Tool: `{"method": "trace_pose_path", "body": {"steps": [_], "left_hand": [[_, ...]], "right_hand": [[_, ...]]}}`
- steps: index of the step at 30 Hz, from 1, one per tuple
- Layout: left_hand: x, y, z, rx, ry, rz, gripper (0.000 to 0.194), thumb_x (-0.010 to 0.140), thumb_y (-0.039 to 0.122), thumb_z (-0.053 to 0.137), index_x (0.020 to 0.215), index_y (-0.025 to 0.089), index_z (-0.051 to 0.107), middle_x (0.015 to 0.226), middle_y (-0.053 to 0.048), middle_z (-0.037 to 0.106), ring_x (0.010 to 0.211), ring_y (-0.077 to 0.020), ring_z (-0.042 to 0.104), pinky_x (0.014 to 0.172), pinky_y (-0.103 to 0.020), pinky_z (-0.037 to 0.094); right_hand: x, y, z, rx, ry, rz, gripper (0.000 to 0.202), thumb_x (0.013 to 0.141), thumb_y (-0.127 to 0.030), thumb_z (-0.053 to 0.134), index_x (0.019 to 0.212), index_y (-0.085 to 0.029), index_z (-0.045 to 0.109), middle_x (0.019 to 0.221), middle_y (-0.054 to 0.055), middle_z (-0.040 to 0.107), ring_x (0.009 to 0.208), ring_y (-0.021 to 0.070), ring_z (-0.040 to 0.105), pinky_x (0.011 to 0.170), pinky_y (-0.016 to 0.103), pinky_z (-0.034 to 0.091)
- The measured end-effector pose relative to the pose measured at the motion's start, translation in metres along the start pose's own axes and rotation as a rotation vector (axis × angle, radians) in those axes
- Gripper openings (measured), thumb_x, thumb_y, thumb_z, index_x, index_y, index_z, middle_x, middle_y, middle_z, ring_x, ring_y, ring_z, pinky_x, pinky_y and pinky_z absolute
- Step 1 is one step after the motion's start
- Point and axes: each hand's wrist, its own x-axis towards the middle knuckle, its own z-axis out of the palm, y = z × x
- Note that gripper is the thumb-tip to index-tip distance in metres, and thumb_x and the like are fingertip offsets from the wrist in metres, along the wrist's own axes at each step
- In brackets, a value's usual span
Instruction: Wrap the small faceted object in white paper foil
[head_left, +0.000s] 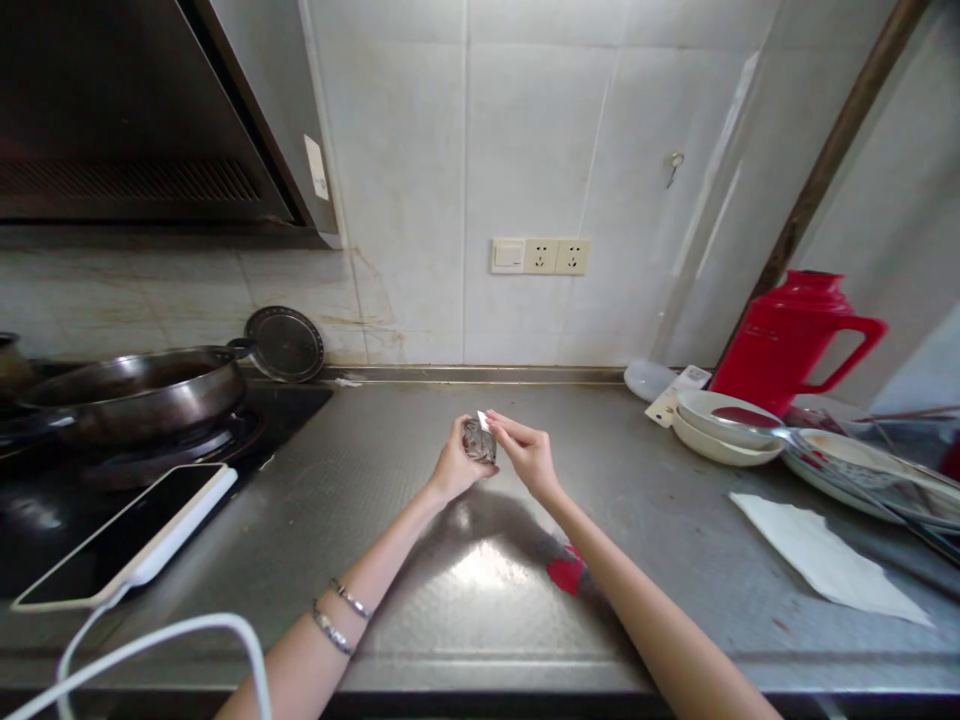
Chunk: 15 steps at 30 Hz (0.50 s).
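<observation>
My left hand (pixel 456 462) is wrapped around a small clear patterned container (pixel 478 441), which looks like a glass cup and is held above the counter. Between the fingertips of my right hand (pixel 531 452) is a small white piece (pixel 482 421), perhaps folded paper or tissue, at the container's upper edge. Whether that piece touches the rim I cannot tell. What lies inside the container is too small to make out. A red object (pixel 566 570) shows on the counter, partly behind my right forearm.
Both hands are over a metal counter (pixel 390 430). To the left, a pan (pixel 150 395) sits on the stove, with a phone (pixel 120 540) and white cable (pixel 217 622) nearer. On the right are a red thermos (pixel 780 345), stacked bowls (pixel 727 455), plates (pixel 817 470) and a white tissue (pixel 825 555).
</observation>
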Motion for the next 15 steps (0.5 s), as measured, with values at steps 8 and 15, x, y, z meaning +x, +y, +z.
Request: {"method": "trace_pose_path", "body": {"steps": [8, 15], "left_hand": [[0.003, 0.002, -0.004, -0.083, 0.009, -0.014, 0.081, 0.044, 0.010, 0.081, 0.111, 0.020, 0.039, 0.098, -0.003, 0.063, 0.084, -0.0166, 0.063, 0.077, -0.030, 0.048], [-0.001, 0.004, -0.002, 0.034, -0.039, 0.035, 0.080, 0.048, 0.009, 0.079, 0.116, 0.019, 0.037, 0.088, 0.001, 0.062, 0.075, -0.0149, 0.063, 0.072, -0.028, 0.049]], "right_hand": [[0.000, -0.010, -0.003, -0.071, -0.094, -0.179, 0.019, 0.084, -0.030, 0.059, 0.096, -0.028, 0.074, 0.106, 0.003, 0.071, 0.107, 0.0245, 0.064, 0.097, 0.041, 0.049], [0.003, -0.004, -0.002, -0.009, 0.016, 0.035, 0.022, 0.083, -0.037, 0.059, 0.093, -0.026, 0.075, 0.102, 0.003, 0.072, 0.100, 0.0266, 0.067, 0.090, 0.041, 0.052]]}}
